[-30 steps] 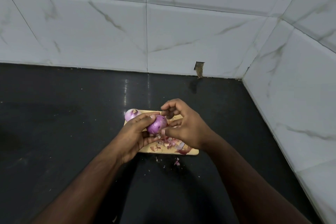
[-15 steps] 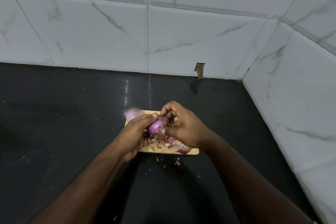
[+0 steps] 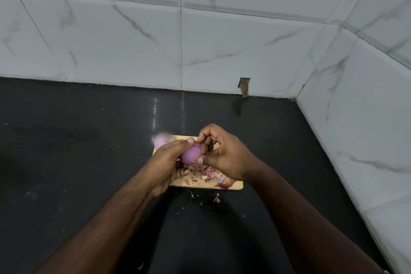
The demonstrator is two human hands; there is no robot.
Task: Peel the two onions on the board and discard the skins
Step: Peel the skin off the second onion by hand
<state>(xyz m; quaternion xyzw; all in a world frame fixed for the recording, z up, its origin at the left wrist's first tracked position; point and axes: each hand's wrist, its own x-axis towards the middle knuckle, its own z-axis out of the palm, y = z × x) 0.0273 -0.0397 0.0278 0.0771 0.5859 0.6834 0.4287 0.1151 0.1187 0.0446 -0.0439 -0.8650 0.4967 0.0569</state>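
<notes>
Held onion [image 3: 191,154], clasped by left hand [image 3: 165,165], pinched by right hand [image 3: 224,157] (over board [image 3: 233,186]): slippery, liable to drop.

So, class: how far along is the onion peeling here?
Done: one smooth purple onion lies on the wooden board. In hand: left hand grips the second purple onion; right hand picks at it. Left: loose skins not yet discarded.

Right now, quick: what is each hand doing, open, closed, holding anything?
Left hand: closed around the onion, holding it above the board.
Right hand: fingers curled, pinching at the same onion's top end.
</notes>
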